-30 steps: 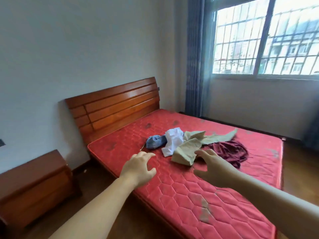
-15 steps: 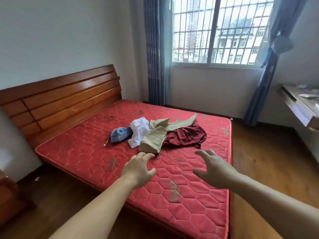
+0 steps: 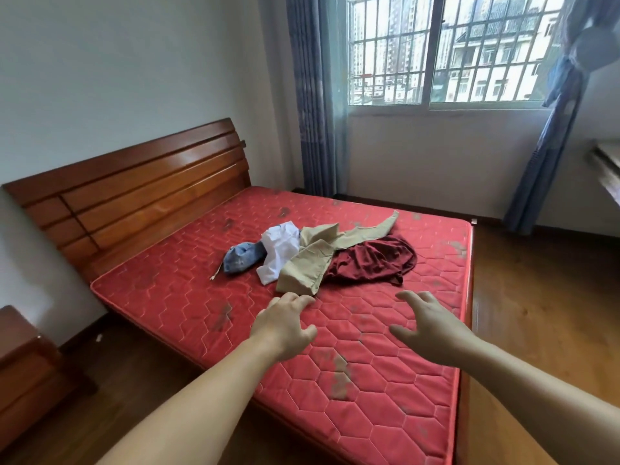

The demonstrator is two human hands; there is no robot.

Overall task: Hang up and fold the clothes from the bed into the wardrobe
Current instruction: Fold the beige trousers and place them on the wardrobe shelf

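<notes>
The view has swung right: the nightstand (image 3: 23, 370) has slid to the left edge and the window (image 3: 446, 48) now fills the top. Both hands, left (image 3: 285, 325) and right (image 3: 432, 328), now hover nearer the clothes (image 3: 312, 263).

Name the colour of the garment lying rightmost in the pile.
Dark maroon garment, head view.

A quilted red mattress (image 3: 369, 380) is seen, its cloth stitched in hexagons and marked with dull grey stains. The headboard (image 3: 134, 199) is made of reddish wood, varnished to a gloss that catches the window light. On the mattress, soft cloth is shown throughout: faded blue denim (image 3: 243, 258), smooth white fabric (image 3: 278, 253), matt khaki cloth (image 3: 312, 263), and a dark red garment (image 3: 372, 263) lying in loose folds. The floor (image 3: 536, 297) is of smooth brown wood.
</notes>
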